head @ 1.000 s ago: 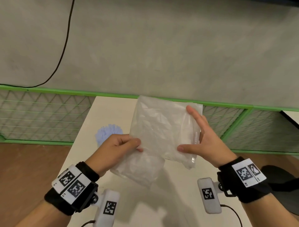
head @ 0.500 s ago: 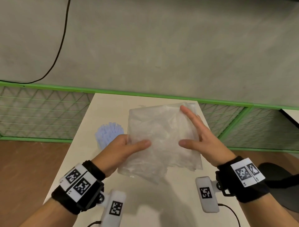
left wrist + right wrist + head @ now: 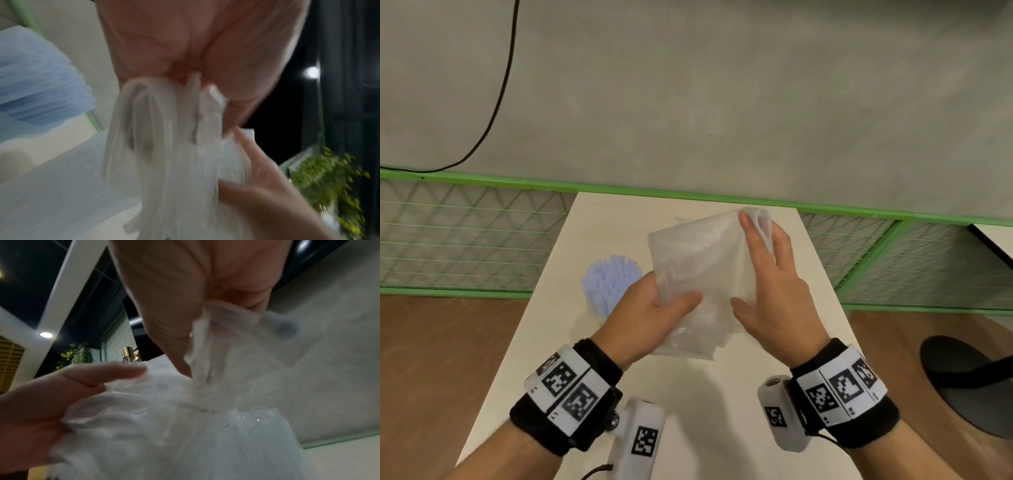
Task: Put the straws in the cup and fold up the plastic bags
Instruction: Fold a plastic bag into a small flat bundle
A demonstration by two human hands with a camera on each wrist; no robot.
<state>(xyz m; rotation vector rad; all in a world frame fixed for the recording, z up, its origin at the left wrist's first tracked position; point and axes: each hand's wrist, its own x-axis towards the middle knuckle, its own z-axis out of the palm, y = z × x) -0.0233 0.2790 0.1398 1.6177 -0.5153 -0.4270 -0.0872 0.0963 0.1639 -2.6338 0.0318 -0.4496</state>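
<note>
A crumpled clear plastic bag (image 3: 698, 270) is held above the cream table (image 3: 722, 394) between both hands. My left hand (image 3: 654, 308) pinches its near left edge, thumb on top and fingers underneath. My right hand (image 3: 767, 274) holds the right side, with the bag's far corner folded between its fingers and the thumb pointing left. The wrist views show the bag (image 3: 174, 154) bunched in the left palm and the bag (image 3: 205, 402) gripped by the right fingers. A bundle of pale blue straws (image 3: 611, 281) stands upright at the table's left; whatever holds them is hidden.
A green mesh fence (image 3: 465, 236) runs behind the table below a grey wall. A black round seat (image 3: 969, 380) sits on the brown floor at right. A black cable (image 3: 496, 102) hangs on the wall at left.
The bag came down from upright toward flat and lower over the table. My right hand shifted to the far right corner and folds it inward; my left thumb slid right across the bag.
</note>
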